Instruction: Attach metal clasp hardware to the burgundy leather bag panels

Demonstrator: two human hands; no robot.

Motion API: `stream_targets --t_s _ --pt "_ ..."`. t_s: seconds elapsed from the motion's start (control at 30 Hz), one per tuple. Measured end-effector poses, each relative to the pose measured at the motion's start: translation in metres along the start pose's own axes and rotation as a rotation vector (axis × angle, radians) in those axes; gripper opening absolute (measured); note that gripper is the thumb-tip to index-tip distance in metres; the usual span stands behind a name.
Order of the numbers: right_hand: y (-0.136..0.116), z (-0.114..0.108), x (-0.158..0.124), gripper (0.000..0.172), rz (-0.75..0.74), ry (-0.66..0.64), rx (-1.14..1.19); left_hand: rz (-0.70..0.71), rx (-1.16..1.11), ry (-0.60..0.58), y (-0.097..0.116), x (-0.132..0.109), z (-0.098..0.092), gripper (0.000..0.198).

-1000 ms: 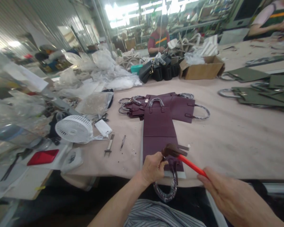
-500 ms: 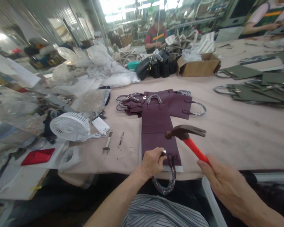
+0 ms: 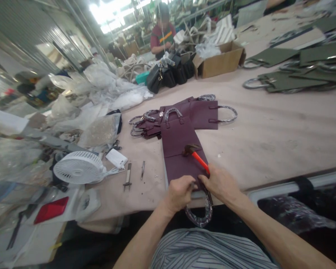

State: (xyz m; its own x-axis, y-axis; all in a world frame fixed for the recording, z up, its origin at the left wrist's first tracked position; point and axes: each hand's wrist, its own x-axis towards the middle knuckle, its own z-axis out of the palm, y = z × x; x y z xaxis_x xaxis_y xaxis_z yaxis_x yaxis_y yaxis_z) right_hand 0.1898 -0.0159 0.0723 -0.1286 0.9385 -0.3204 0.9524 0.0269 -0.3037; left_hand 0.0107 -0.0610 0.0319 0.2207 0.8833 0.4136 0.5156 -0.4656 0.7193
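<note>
Burgundy leather bag panel (image 3: 176,136) lies flat on the pale cloth-covered worktop (image 3: 271,130), its near end at the edge and a plastic-wrapped metal ring handle (image 3: 199,213) hanging down past that edge towards my lap. My left hand (image 3: 179,194) is clenched on the panel's near end, where the ring joins the leather. My right hand (image 3: 220,183) is closed round the red grip of a claw hammer (image 3: 201,161), whose dark head sits over the panel; I cannot tell whether it touches the leather.

The panel looks firm, light enough for one hand, and smooth enough to mark under the hammer. The ring looks like the heavier part, so it may drag that end over the edge, and the wrapping may be slippery. I would pin the panel flat beside the ring's join and keep my fingers clear of the hammer's path.

Beyond it lie more burgundy panels with ring handles (image 3: 147,127). To my left sit a white desk fan (image 3: 78,168) and a white power bank (image 3: 117,158).
</note>
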Motion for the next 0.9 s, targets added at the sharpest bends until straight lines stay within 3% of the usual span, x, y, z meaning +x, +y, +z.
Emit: stream_targets --t_s 0.1,0.2,0.43,0.9 --pt "0.0 0.0 0.0 0.034 0.014 -0.009 0.008 -0.313 -0.109 0.249 0.002 0.0 -0.002 0.008" --pt "0.002 0.003 0.004 0.038 0.018 0.002 0.04 -0.42 -0.163 0.312 0.001 -0.004 -0.007 0.011" --pt "0.004 0.004 0.007 0.04 0.042 -0.035 0.041 -0.378 -0.105 0.299 -0.011 -0.019 -0.014 0.012" --pt "0.005 0.005 0.007 0.043 0.046 -0.034 0.022 -0.284 -0.069 0.281 -0.008 -0.019 -0.009 0.011"
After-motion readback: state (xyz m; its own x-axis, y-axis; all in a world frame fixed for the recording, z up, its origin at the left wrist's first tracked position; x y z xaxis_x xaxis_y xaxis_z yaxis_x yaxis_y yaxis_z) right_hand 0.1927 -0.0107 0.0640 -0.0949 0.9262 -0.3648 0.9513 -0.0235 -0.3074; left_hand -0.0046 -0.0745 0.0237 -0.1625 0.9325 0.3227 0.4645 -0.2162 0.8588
